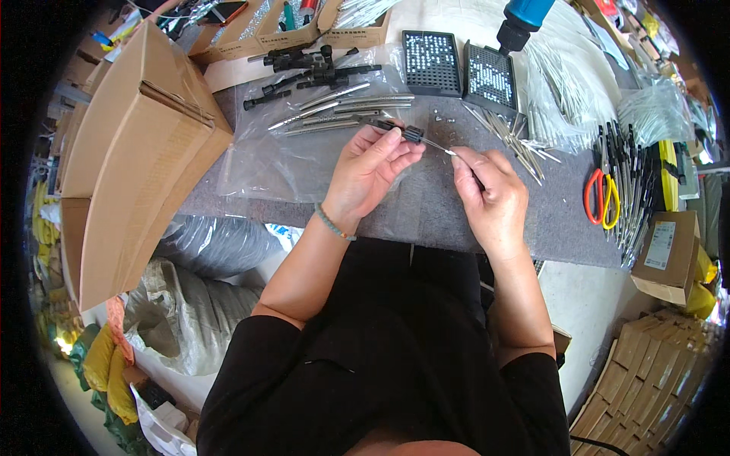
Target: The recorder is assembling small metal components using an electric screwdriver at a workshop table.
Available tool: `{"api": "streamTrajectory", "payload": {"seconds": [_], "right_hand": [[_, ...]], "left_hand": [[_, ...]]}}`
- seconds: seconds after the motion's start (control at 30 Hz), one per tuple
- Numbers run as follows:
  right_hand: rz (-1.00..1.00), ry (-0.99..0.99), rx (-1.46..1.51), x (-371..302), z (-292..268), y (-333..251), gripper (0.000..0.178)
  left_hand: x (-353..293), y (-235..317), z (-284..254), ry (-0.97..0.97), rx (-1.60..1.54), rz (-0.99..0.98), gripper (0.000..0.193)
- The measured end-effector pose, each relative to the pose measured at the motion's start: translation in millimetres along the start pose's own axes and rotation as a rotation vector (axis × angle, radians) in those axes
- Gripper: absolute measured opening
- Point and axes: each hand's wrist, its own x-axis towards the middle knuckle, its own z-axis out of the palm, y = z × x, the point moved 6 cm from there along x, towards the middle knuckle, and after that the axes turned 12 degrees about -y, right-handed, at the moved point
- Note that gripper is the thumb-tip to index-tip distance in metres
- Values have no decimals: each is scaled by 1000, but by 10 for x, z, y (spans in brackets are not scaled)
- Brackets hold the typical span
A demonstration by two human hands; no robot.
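Note:
Over the near part of the grey work table, my left hand [378, 158] is closed on a black plastic fitting [413, 134], its ribbed end pointing right. A thin metal rod [437, 145] runs from that end to my right hand [493, 190], whose thumb and forefinger pinch it near a small white tip. How deep the rod sits in the fitting is hidden. Just beyond my left hand lie several curved silver metal tubes [365, 101] on clear plastic film. Behind those is a pile of black plastic fittings [319, 68].
Two black perforated trays [430, 93] hold small silver pieces, with a blue power tool [525, 19] above them. Loose rods [511, 140] lie to the right, near scissors [602, 199] and a bundle of dark and silver rods [627, 190]. A large cardboard box [144, 144] stands left.

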Motion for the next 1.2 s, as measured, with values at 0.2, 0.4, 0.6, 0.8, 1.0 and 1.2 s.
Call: {"api": "streamTrajectory", "payload": {"seconds": [0.2,0.4,0.6,0.8,1.0,1.2], "right_hand": [[43,15,-40,-3,-27,4,14],[-4,-22,-31,-15,-2,-41,15],[-81,-15,14,10,7,-83,14],[-3,-20,96,18,-22,7,14],[2,-89,257,55,6,-31,11],[90,-90,376,77,56,151,11]], "left_hand": [[-6,12,14,-14,8,-11,8],[7,7,-7,24,30,1,7],[5,9,-10,10,39,9,8],[6,9,26,-13,39,11,14],[-1,23,54,-22,101,16,16],[11,24,48,-19,80,11,17]]}}
